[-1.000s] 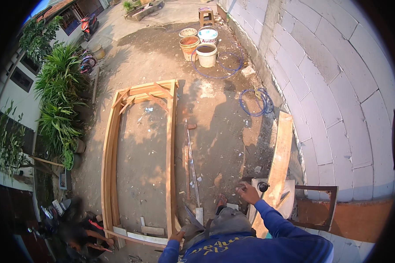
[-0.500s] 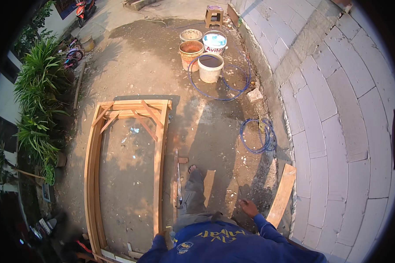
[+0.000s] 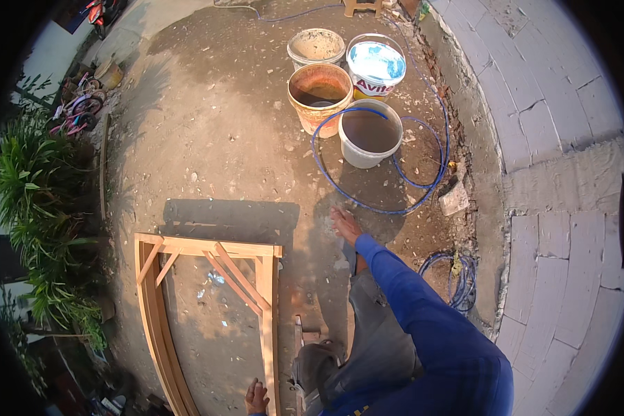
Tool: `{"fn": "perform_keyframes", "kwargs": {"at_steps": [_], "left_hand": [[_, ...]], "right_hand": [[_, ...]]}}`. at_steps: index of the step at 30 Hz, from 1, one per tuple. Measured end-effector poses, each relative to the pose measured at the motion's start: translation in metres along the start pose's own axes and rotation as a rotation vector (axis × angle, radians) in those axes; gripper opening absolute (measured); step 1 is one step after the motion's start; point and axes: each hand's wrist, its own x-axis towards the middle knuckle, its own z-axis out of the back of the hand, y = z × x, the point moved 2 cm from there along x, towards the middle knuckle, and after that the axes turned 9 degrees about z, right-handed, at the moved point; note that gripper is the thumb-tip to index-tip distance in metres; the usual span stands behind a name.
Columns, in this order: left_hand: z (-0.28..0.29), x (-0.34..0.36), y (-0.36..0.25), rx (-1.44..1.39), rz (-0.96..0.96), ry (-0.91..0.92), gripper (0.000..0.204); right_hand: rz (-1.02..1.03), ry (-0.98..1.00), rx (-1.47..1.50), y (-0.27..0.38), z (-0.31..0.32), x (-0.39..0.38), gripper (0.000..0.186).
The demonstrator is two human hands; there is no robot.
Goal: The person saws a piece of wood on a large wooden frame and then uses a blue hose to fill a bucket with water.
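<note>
My right hand [image 3: 344,225] reaches forward with its fingers loosely extended and nothing in it. It is above the ground, short of a white bucket [image 3: 359,157] filled with murky grey liquid. A blue hose [image 3: 381,210] loops around that bucket, one end over its rim. Low in the picture, my left hand [image 3: 256,397] is beside the right post of a wooden door frame [image 3: 268,347], fingers up and apart. Whether it touches the post I cannot tell. The frame lies on the ground, with diagonal braces at its far corners.
Behind the white bucket stand a rust-stained bucket [image 3: 319,104], a cement-coated bucket [image 3: 316,47] and a paint pail [image 3: 376,64]. A coiled blue hose [image 3: 457,281] lies by the block wall [image 3: 555,277] at right. Plants [image 3: 41,229] line the left side.
I have moved forward and bent lower, so the buckets look nearer. My right hand has swung from my side out ahead, and my left hand has come into fuller view beside the frame.
</note>
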Motion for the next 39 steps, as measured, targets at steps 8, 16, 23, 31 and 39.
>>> {"fn": "perform_keyframes", "kwargs": {"at_steps": [8,16,23,31,39], "left_hand": [[-0.09,-0.052,-0.091,0.027,0.404,-0.147,0.065],[-0.143,-0.042,-0.191,-0.088,0.434,-0.113,0.053],[-0.182,0.003,-0.318,0.117,0.065,0.078,0.06],[-0.211,0.051,-0.373,0.078,-0.054,0.189,0.053],[-0.273,0.076,-0.512,0.141,-0.007,0.259,0.056]], "right_hand": [[-0.446,-0.318,0.41,0.046,0.013,0.357,0.078],[-0.036,-0.262,0.092,0.038,0.052,0.424,0.047],[-0.152,-0.289,0.376,0.118,0.117,0.237,0.043],[0.051,-0.222,-0.309,0.333,0.353,0.13,0.036],[0.122,0.004,-0.606,0.404,0.368,0.253,0.047]]}}
